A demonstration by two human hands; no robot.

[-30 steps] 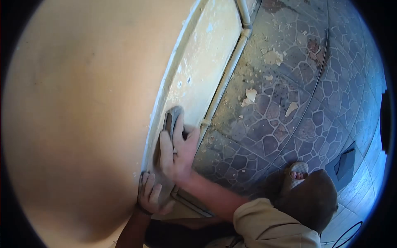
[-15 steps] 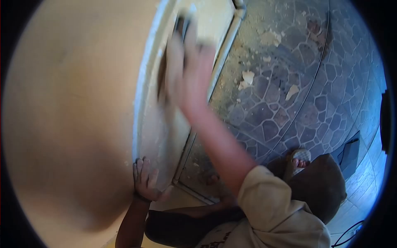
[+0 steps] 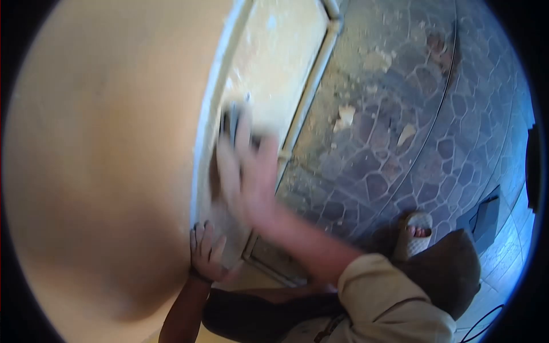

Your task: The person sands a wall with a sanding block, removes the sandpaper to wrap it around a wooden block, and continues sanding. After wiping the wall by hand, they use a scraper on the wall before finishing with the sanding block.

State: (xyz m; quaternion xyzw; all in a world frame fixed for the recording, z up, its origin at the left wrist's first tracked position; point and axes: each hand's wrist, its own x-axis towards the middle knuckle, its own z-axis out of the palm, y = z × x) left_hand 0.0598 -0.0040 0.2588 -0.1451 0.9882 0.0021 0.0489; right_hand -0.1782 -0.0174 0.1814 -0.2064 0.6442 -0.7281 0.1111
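My right hand [image 3: 250, 171] is closed around a flat handheld block [image 3: 230, 123], dark with a pale grey edge. Motion blur hides the block's exact kind. The block lies against the cream wall strip [image 3: 280, 54], beside a raised ledge with a whitish edge [image 3: 207, 123]. My left hand [image 3: 207, 251] rests nearer my body, fingers spread over the lower end of that ledge and thumb out to the side. It holds nothing that I can see.
A pipe [image 3: 311, 86] runs along the foot of the wall. The stone-patterned floor [image 3: 426, 188] carries dust and pale flakes [image 3: 345, 117]. A sandalled foot [image 3: 417, 228] and a dark grey flat object [image 3: 486, 220] are at the right. A cable [image 3: 483, 323] lies at lower right.
My right hand has slid along the wall strip with the block, down the view toward my left hand. My left hand stays on the ledge.
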